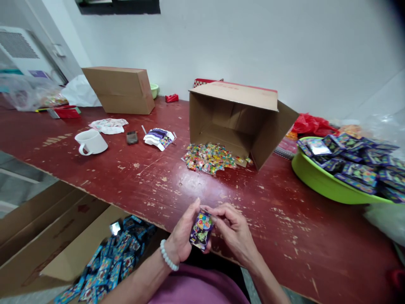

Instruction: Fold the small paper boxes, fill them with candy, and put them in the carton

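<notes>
My left hand (pixel 185 236) is wrapped round a small purple printed box (pixel 201 230), held tilted over the table's front edge. A pale bead bracelet (pixel 168 256) circles that wrist. The fingers of my right hand (pixel 232 230) pinch the upper right end of the same box; what they grip there is partly hidden. Beyond both hands, a pile of small colourful wrapped candies (pixel 210 158) spills out of a cardboard carton (pixel 234 95) lying on its side. A stack of flat purple-and-white boxes (pixel 159 138) lies to the left of the candies.
On the right stands a green basin (pixel 305 177) heaped with purple boxes (pixel 359 173). Below the table's left front edge, an open carton (pixel 72 236) holds many blue packets (pixel 110 261). A white mug (pixel 91 142), a cloth (pixel 109 126) and another carton (pixel 118 90) occupy the left side.
</notes>
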The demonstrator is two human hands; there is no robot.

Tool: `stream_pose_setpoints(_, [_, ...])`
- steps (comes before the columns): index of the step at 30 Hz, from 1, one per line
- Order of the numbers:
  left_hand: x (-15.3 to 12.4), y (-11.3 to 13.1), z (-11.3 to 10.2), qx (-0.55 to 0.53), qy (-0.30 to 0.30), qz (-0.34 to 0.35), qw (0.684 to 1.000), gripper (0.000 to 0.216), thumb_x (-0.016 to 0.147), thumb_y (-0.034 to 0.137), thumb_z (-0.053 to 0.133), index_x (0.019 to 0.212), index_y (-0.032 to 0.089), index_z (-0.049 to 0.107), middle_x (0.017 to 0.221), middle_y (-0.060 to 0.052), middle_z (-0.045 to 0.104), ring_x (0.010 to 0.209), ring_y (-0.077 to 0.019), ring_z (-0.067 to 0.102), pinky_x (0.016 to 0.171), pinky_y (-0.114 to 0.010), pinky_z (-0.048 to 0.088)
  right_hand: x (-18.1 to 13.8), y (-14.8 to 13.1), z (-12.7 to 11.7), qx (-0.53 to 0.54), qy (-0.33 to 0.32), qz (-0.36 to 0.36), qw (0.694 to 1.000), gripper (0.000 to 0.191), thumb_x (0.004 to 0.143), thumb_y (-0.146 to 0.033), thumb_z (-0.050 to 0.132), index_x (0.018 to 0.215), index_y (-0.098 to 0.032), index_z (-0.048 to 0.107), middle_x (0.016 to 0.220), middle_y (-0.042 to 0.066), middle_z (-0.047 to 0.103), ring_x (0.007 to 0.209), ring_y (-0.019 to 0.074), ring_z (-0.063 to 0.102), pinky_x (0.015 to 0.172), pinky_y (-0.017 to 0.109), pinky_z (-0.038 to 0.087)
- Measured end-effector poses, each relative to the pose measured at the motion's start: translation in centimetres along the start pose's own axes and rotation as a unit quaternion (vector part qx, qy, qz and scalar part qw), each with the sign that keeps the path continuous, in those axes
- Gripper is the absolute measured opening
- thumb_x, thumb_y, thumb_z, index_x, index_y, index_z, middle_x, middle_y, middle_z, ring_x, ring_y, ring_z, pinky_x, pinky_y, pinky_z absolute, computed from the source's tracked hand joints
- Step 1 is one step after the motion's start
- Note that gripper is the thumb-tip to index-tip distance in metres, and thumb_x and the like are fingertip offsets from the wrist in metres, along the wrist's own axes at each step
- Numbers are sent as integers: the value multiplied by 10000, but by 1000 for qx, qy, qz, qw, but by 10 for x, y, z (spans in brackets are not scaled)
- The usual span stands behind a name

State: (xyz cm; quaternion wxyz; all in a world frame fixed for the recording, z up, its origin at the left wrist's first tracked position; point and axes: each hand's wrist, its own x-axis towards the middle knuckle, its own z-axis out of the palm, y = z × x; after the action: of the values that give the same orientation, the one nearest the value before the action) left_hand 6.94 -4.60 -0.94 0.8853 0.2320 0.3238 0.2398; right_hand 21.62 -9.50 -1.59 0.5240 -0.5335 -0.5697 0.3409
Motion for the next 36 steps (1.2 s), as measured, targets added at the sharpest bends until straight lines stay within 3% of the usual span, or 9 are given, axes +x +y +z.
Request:
stream_pose_setpoints(3, [1,0,-2,27,14,17,999,368,870,541,534,963,192,604,640,5,633,386,-146,573,334,-222,415,1,-3,-5,-13,-39,-31,999,130,911,-292,615,887,-216,718,901,36,654,869,176,614,798,292,474])
stream_pose_setpoints(7, [0,-2,-2,73,41,64,994,316,874,470,560,963,175,629,648,12,629,440,-118,572,406,-195,417,1,-3,0,16,-5,54,998,153,874,-339,660,845,-193,695,848,36,671,790,181,625,733,293,501])
stream_pose_setpoints(13, [1,-6,-2,67,60,58,994,502,853,560,559,1135,158,663,676,-32,686,470,-134,574,427,-213,412,6,-4,6,22,4,55,998,105,824,-282,697,854,-185,723,969,76,730,864,215,664,808,347,524])
stream_pose_setpoints(19, [2,-7,-3,129,73,64,987,537,848,621,533,922,117,706,616,-45,654,422,-131,560,387,-215,418,9,-3,6,162,-8,189,968,245,772,-374,754,831,-140,712,911,113,749,729,217,692,625,316,556])
stream_pose_setpoints(23, [1,-5,-2,180,56,92,978,516,854,601,540,789,112,692,610,-48,639,426,-121,545,387,-206,425,9,3,7,190,15,209,959,263,721,-381,796,798,-142,720,823,87,746,686,203,680,602,296,546])
stream_pose_setpoints(27, [1,-2,-2,189,66,78,977,493,848,581,564,839,111,716,610,-45,642,438,-120,545,387,-198,418,10,5,8,218,9,237,947,258,705,-387,792,764,-155,696,724,46,724,587,186,652,517,275,507])
stream_pose_setpoints(30, [-1,0,0,160,93,48,982,432,837,534,598,922,129,721,614,-40,664,435,-139,562,376,-214,430,10,-2,8,164,20,188,968,185,746,-344,745,745,-167,691,776,44,729,635,178,652,558,274,509])
stream_pose_setpoints(34, [0,3,-1,59,116,34,991,287,792,351,656,982,147,725,718,-44,720,455,-157,595,400,-246,477,0,-14,14,14,37,21,999,51,812,-198,653,818,-206,703,909,27,717,866,176,649,808,307,502])
stream_pose_setpoints(36, [5,5,-4,32,125,28,991,310,751,273,673,1029,145,725,828,-62,748,555,-194,657,461,-272,525,-6,-14,19,-24,57,-28,998,214,732,-136,724,924,-219,677,997,17,693,944,174,626,872,302,477])
